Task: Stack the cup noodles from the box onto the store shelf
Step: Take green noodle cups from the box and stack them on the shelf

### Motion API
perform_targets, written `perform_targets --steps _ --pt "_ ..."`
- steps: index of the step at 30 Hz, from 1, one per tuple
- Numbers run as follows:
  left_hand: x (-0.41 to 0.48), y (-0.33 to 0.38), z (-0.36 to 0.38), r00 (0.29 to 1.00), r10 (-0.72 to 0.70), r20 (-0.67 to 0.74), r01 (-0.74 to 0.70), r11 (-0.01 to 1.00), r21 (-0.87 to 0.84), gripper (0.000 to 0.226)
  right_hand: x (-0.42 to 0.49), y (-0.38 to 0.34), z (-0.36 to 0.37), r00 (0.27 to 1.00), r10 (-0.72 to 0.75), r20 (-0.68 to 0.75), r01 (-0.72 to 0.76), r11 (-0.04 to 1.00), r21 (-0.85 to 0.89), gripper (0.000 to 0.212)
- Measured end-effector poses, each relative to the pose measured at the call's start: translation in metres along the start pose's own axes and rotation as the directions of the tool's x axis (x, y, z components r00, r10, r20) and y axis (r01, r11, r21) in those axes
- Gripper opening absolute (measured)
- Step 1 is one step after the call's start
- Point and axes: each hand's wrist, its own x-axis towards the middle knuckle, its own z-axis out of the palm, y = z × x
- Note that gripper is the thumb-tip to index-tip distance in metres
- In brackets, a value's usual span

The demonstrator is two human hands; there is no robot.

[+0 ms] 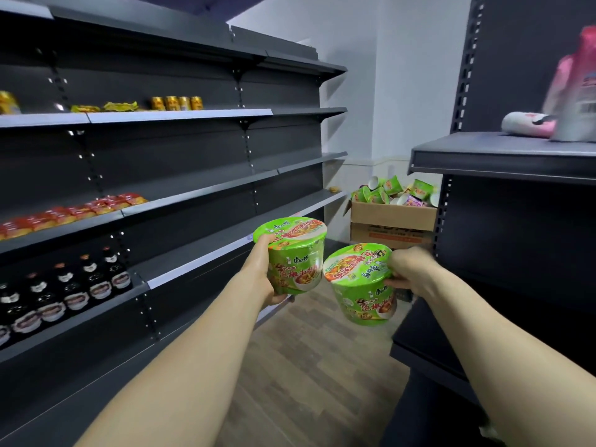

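My left hand [263, 272] grips a green cup noodle [293, 253] by its side, held upright in front of the dark store shelf [200, 253] on the left. My right hand [408, 269] grips a second green cup noodle [362, 282], tilted towards the left with its lid facing me. The two cups are close together, nearly touching. At the far end of the aisle stands a cardboard box [392, 221] heaped with several more green cup noodles [387, 190].
The left shelving holds dark bottles [64, 291], red packets [64, 214] and gold cans [175, 103]; its right-hand boards are bare. A second dark shelf unit [503, 156] on the right carries pink and white packages [567, 101]. Wooden floor [306, 366] runs between them.
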Motion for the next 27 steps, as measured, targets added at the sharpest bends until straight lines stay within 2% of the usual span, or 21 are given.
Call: perform_targets --steps 5,7,24,27 --pt "0.028 0.031 -0.03 0.999 0.013 -0.033 -0.014 0.999 -0.037 0.029 0.011 -0.027 0.052 1.0 -0.011 0.02 0.009 0.997 0.083 0.011" --pt "0.042 0.045 -0.044 0.998 0.022 -0.055 -0.024 0.999 -0.037 0.03 0.019 -0.036 0.074 1.0 -0.03 0.008 0.03 0.999 0.045 0.008" --pt "0.121 0.15 -0.144 0.988 0.081 -0.128 -0.093 0.992 -0.087 0.028 0.062 -0.114 0.24 0.995 -0.064 0.08 0.07 0.995 -0.077 0.005" --pt "0.145 0.165 -0.157 0.982 0.096 -0.16 -0.111 0.99 -0.084 0.029 0.078 -0.125 0.265 0.99 -0.094 0.1 0.099 0.994 -0.046 0.017"
